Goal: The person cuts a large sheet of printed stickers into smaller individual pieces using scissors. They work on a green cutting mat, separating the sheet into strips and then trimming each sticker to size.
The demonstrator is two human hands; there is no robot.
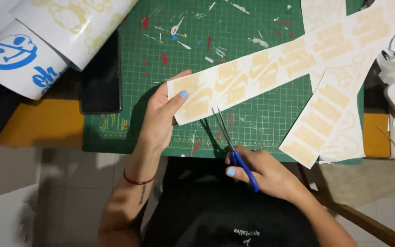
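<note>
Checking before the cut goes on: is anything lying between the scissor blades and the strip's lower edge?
Nothing visible. The scissors in the right hand point up at the strip held by the left hand; only bare green mat shows by the blade tips.

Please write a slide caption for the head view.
Left hand holds a sticker strip; right hand brings scissors to it.

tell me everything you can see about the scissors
The scissors have blue plastic handles and slim grey metal blades. The right hand grips the handles, fingers through the loops. The blades are slightly parted and point up and away from the person, tips touching the lower edge of the long white sticker strip that the left hand holds by its end over the green cutting mat.
</note>
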